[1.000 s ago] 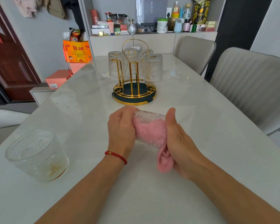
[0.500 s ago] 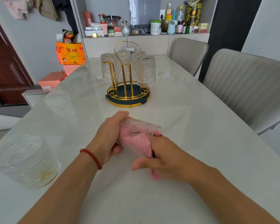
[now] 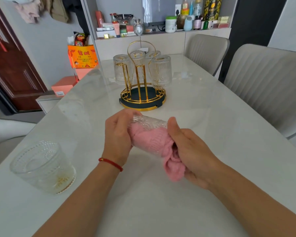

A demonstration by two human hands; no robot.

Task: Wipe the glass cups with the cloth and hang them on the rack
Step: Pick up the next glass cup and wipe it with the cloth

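Change: the right hand (image 3: 191, 147) had turned since half a second before, so its thumb stood up again beside the cup's rim.
Left hand (image 3: 117, 134): fingers curled around the base end of the glass cup (image 3: 148, 127), at the middle of the frame.
Right hand: fingers closed on the pink cloth (image 3: 162, 149), which was pushed inside the cup.
Cup: lay on its side, above the table (image 3: 143, 199).
Rack (image 3: 142, 93): upper centre, four cups hung upside down on it.
Second cup (image 3: 43, 166): stood upright at the lower left, apart from the hands.
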